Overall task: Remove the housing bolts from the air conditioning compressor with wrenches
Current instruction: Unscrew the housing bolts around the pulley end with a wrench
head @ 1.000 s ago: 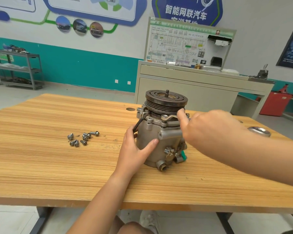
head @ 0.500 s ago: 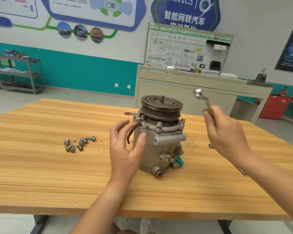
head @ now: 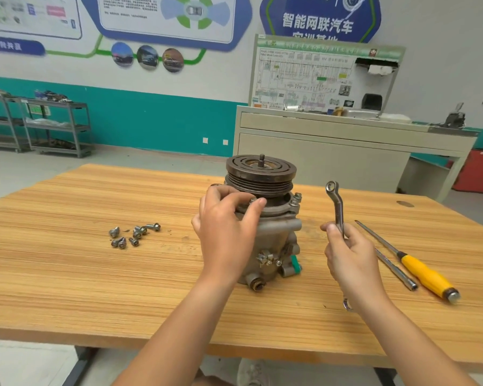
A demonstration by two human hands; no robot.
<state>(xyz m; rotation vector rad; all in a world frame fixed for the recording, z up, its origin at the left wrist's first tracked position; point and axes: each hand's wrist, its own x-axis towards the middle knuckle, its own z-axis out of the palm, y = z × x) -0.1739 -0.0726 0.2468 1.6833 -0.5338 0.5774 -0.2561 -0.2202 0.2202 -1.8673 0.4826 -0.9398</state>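
Observation:
The grey air conditioning compressor (head: 273, 246) stands upright on the wooden table (head: 67, 274), its dark pulley (head: 260, 174) on top. My left hand (head: 226, 232) is at the housing flange just under the pulley, thumb and fingers pinching a bolt (head: 253, 201) there. Two more bolts (head: 296, 199) stick up at the flange's right side. My right hand (head: 352, 257) grips a ring wrench (head: 336, 207) by its shaft, held upright to the right of the compressor and apart from it. Several removed bolts (head: 134, 234) lie in a loose cluster to the left.
A yellow-handled screwdriver (head: 421, 271) and a thin metal extension bar (head: 396, 270) lie on the table at the right. Behind the table stands a beige training bench (head: 332, 151) with a wiring board. Metal shelf carts (head: 53, 126) line the far left wall.
My right hand has lowered the wrench and drawn it toward me, off to the compressor's right. My left hand has left the housing side and risen to the flange bolt.

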